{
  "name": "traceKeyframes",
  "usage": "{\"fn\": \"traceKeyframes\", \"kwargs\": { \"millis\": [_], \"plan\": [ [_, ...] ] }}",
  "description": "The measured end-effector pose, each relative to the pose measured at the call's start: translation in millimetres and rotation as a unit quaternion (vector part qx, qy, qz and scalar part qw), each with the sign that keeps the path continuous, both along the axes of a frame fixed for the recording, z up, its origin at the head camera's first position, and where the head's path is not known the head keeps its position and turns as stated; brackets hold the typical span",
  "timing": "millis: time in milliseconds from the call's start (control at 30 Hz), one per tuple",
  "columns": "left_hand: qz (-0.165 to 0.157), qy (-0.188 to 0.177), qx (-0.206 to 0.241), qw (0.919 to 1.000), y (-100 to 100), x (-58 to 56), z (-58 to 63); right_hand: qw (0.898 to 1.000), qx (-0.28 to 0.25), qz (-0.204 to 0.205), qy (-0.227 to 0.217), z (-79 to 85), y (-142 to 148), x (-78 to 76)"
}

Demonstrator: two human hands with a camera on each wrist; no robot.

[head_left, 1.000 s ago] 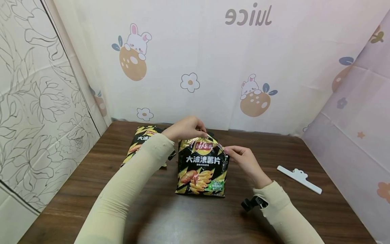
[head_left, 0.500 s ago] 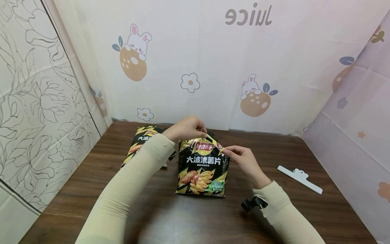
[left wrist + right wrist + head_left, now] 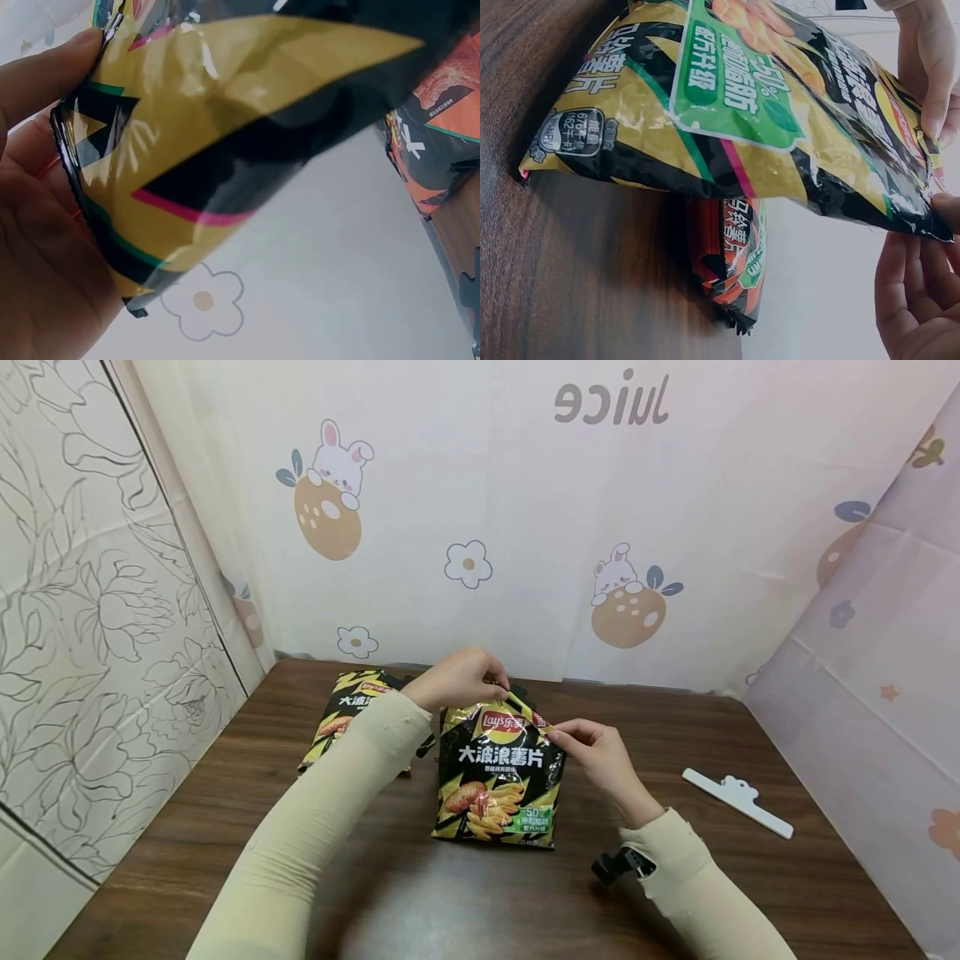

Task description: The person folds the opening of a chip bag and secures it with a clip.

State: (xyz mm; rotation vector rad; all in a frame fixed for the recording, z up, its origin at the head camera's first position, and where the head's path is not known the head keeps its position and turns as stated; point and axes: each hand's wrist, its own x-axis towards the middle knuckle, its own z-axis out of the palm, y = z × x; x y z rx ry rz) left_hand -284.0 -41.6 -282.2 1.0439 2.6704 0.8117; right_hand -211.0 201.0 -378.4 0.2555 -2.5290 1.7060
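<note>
A black and yellow chip bag (image 3: 495,777) stands upright at mid-table, its printed front toward me. My left hand (image 3: 467,677) reaches over from the left and pinches its top edge. With thumb and fingers, my right hand (image 3: 600,756) pinches the top right corner. Between the two hands the top edge slants down to the right. In the left wrist view, the left thumb lies along the crimped seam of the chip bag (image 3: 202,135). From the right wrist, both hands show at the top of the chip bag (image 3: 727,112), whose bottom edge is down at the wooden table.
Another black and yellow chip bag (image 3: 337,718) lies at the back left, partly behind the left sleeve. An orange and black bag (image 3: 731,262) is behind the held one. On the right of the wooden table (image 3: 720,877) lies a white clip (image 3: 738,797). A printed curtain hangs behind.
Both hands keep their pinch in nearly the same place. The top strip of the chip bag between them has tilted, showing more yellow and red print.
</note>
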Motion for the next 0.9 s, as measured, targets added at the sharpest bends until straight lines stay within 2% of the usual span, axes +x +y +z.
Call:
{"fn": "traceKeyframes", "kwargs": {
  "millis": [400,667,900],
  "plan": [
    [0.007,-0.011,0.030,0.9995,-7.5,1.9,-3.1,0.999,-0.021,-0.009,0.022,-2.8,-1.5,1.8],
    [0.008,0.009,0.036,0.9993,-9.0,2.1,-5.0,1.000,-0.023,-0.009,0.018,-4.8,-0.3,1.2],
    [0.010,0.030,0.033,0.9990,-7.7,3.3,-6.0,1.000,-0.026,-0.014,-0.003,-3.2,1.1,2.1]
  ]
}}
